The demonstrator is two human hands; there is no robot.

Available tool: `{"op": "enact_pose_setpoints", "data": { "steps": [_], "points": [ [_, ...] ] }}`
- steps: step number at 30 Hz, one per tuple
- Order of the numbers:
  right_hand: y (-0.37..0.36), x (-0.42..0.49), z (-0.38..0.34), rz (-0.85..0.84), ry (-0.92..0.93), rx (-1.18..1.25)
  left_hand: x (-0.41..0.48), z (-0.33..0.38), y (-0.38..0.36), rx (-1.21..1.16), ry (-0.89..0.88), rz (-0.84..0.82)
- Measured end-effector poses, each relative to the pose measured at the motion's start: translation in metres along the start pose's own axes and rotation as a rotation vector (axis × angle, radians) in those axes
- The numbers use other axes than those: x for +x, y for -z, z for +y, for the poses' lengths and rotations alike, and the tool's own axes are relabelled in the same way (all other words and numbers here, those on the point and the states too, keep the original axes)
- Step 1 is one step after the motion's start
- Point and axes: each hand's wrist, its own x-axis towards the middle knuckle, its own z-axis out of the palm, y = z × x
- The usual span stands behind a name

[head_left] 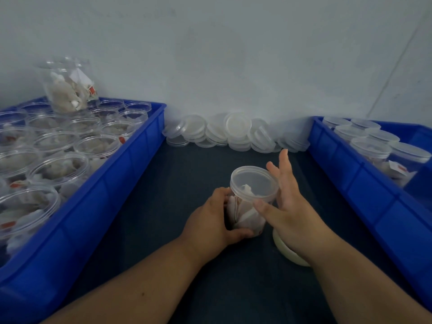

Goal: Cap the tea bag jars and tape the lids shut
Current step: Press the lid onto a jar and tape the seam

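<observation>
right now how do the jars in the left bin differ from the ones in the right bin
The left-bin jars are open, no lids; the right-bin jars are capped. The left-bin jars are many, tightly packed; the right-bin jars are fewer. Both are clear plastic with tea bags inside.

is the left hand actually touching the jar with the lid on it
Touching. The head view shows the left hand wrapped round the jar, fingers on its side and thumb against its base.
</observation>
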Motion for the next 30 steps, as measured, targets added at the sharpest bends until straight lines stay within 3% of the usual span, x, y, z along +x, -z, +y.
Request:
{"op": "enact_pose_setpoints", "data": {
  "steps": [8,11,16,21,27,30],
  "points": [
    [-0.005,0.012,-0.001,0.282,-0.010,-0.141,0.000,0.001,-0.001,0.017,-0.004,0.002],
    [-0.005,0.021,-0.004,0.237,-0.017,-0.233,0.000,0.000,0.000,-0.004,0.000,-0.002],
    [0.001,0.023,-0.003,0.002,0.050,-0.270,0.000,0.001,0.002,-0.029,-0.008,-0.007],
    [0.020,0.023,-0.010,-0.213,0.071,-0.322,0.004,0.001,0.004,-0.194,-0.012,-0.145],
    [0.016,0.023,-0.013,-0.169,0.045,-0.268,0.003,0.001,-0.002,-0.089,-0.025,-0.175],
    [-0.004,0.016,-0.008,0.033,0.041,-0.260,-0.002,0.004,-0.005,-0.090,-0.019,-0.112]
  ]
}}
